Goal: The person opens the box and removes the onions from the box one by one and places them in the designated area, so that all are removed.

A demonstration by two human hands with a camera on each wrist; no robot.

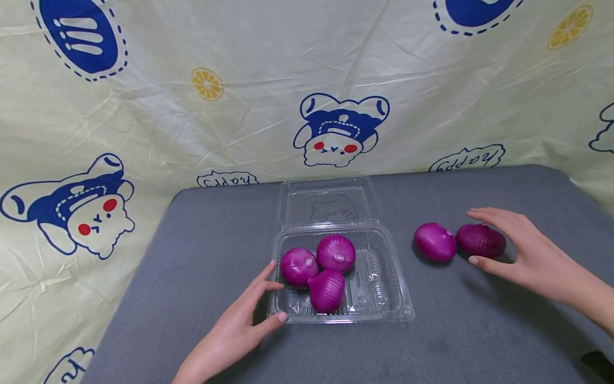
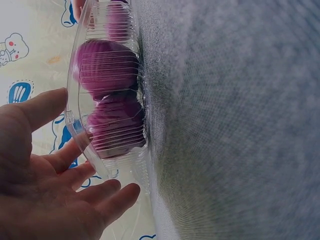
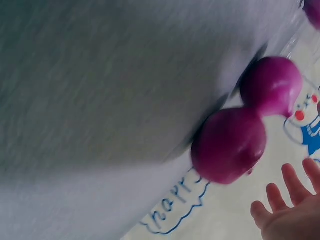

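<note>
Three red onions, one of them the front onion (image 1: 328, 291), sit in the left part of a clear plastic clamshell box (image 1: 379, 314) whose lid (image 1: 328, 202) lies folded back. My left hand (image 1: 240, 325) is at the box's left edge, fingers spread and extended; in the left wrist view a fingertip meets the rim. Two more red onions lie to the right of the box: a lighter onion (image 1: 435, 242) and a darker onion (image 1: 481, 240), side by side. Around the darker one my right hand (image 1: 532, 256) is held spread, and the right wrist view shows its fingers apart from the onion.
A grey cloth-covered table (image 1: 216, 240) carries everything. Behind it hangs a pale printed sheet (image 1: 259, 122) with cartoon bears and orange slices. A small dark object (image 1: 598, 367) shows at the lower right edge.
</note>
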